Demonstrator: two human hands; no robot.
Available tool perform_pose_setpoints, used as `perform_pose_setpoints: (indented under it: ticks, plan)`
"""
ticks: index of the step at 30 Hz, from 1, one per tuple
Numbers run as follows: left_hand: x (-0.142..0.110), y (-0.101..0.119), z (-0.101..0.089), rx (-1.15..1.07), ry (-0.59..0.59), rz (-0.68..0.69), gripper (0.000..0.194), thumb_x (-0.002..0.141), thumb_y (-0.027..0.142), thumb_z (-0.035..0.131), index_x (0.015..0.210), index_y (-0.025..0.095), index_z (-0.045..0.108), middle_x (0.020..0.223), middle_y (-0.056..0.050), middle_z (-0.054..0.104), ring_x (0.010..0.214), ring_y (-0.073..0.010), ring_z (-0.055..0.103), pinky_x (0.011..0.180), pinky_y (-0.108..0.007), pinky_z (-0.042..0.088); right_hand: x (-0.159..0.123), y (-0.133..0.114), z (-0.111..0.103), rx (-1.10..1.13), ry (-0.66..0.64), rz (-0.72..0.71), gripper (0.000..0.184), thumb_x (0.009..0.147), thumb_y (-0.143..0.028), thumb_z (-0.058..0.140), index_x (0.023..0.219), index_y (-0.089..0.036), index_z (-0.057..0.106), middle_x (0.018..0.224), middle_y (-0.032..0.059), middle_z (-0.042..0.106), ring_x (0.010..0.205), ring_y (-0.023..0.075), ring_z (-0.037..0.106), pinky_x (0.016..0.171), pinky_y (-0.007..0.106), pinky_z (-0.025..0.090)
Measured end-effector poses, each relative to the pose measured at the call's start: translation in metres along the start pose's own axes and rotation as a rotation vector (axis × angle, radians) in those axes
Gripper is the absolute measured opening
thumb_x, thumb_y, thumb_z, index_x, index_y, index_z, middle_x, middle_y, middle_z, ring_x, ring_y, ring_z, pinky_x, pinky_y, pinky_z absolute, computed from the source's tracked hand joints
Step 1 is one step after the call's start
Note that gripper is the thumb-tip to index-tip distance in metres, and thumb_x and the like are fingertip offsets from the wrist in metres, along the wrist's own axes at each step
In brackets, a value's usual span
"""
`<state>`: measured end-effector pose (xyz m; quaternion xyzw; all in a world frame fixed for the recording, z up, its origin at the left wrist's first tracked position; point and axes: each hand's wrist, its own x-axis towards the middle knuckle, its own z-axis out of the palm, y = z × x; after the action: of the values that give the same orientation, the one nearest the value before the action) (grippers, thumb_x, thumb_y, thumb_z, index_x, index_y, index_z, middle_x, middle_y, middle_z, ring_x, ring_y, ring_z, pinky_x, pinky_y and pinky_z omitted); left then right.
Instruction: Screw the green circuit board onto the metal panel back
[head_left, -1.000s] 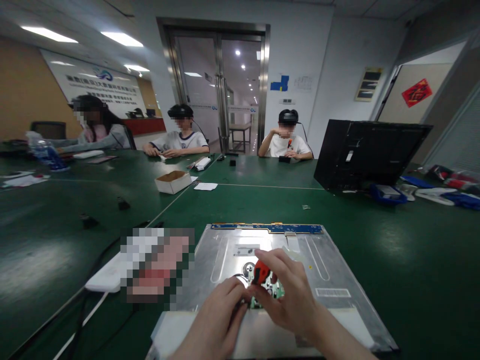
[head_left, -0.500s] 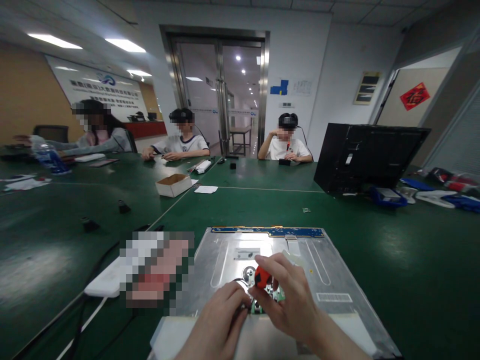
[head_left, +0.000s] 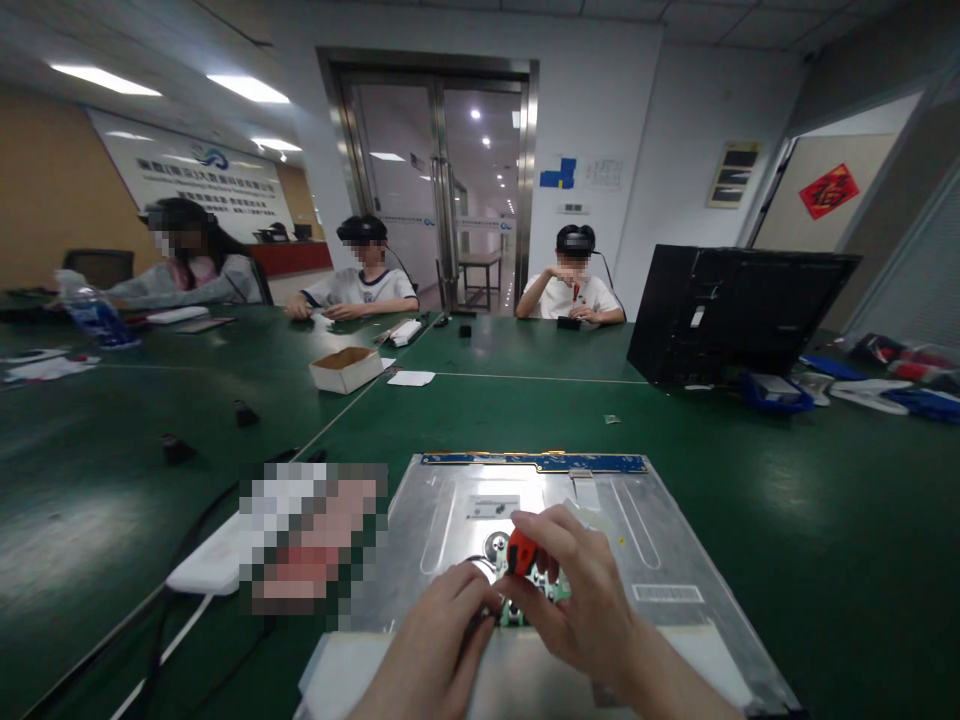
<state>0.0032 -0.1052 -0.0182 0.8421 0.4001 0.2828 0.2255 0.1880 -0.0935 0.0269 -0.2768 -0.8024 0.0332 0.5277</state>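
Note:
A flat metal display panel [head_left: 675,560] lies before me, a blue circuit strip [head_left: 525,462] along its far edge. My right hand [head_left: 581,575] is closed round the red and black handle of a screwdriver [head_left: 523,550], held above a small green circuit board [head_left: 514,612] near the panel's middle. The tool's tip is hidden behind my fingers. My left hand [head_left: 454,620] rests at the board's left side, fingers bent together beside a thin dark cable [head_left: 480,560]. Whatever those fingertips grip is hidden. A pale sheet [head_left: 697,650] covers the panel's near edge.
Left of the panel lie a white power strip [head_left: 206,560], a blurred pinkish item [head_left: 315,550] and black cables [head_left: 154,630]. Farther off are a small open box [head_left: 346,369], a black monitor casing [head_left: 739,310] and a bottle [head_left: 101,315]. Three people sit across the green table [head_left: 525,410].
The screwdriver handle has turned a little in my right hand, its black patch now facing differently. My left hand stays in place. A person opposite has lowered a raised hand slightly.

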Motion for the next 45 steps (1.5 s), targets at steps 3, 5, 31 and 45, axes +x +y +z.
perform_pose_setpoints:
  ticks: [3,5,31,45]
  plan:
    - [0.001,0.001,-0.001,-0.007,0.007,-0.002,0.015,0.091,0.014,0.043,0.092,0.021,0.055,0.097,-0.007,0.060,0.090,-0.0224,0.059,0.077,-0.033,0.048,-0.001,-0.002,-0.002,0.023,-0.025,0.006,0.047,0.091,-0.018,0.049,0.136,-0.019,0.037,0.093,0.0054,0.063,0.073,0.0164,0.058,0.060,0.029,0.050]
    - [0.001,0.003,-0.003,-0.009,0.002,-0.009,0.016,0.090,0.013,0.042,0.091,0.021,0.056,0.096,-0.007,0.060,0.090,-0.0224,0.059,0.077,-0.033,0.048,-0.001,-0.003,-0.003,0.046,-0.034,0.017,0.051,0.089,-0.013,0.047,0.138,-0.017,0.033,0.097,0.0065,0.064,0.072,0.0157,0.058,0.061,0.029,0.050]
    - [0.001,0.004,-0.001,-0.001,-0.012,-0.009,0.015,0.092,0.014,0.040,0.091,0.021,0.054,0.098,-0.007,0.060,0.091,-0.0224,0.058,0.079,-0.033,0.048,0.000,-0.002,-0.006,0.072,-0.113,0.032,0.052,0.091,-0.011,0.042,0.142,-0.019,0.035,0.125,0.0131,0.055,0.095,0.0187,0.062,0.071,0.031,0.055]
    - [0.002,0.006,-0.003,-0.008,-0.017,-0.031,0.018,0.090,0.014,0.040,0.091,0.020,0.057,0.096,-0.009,0.061,0.090,-0.0233,0.058,0.078,-0.034,0.048,-0.009,0.001,0.001,0.051,0.057,0.050,0.043,0.090,-0.019,0.053,0.129,-0.023,0.036,0.120,0.0124,0.060,0.079,0.0166,0.062,0.064,0.032,0.054]
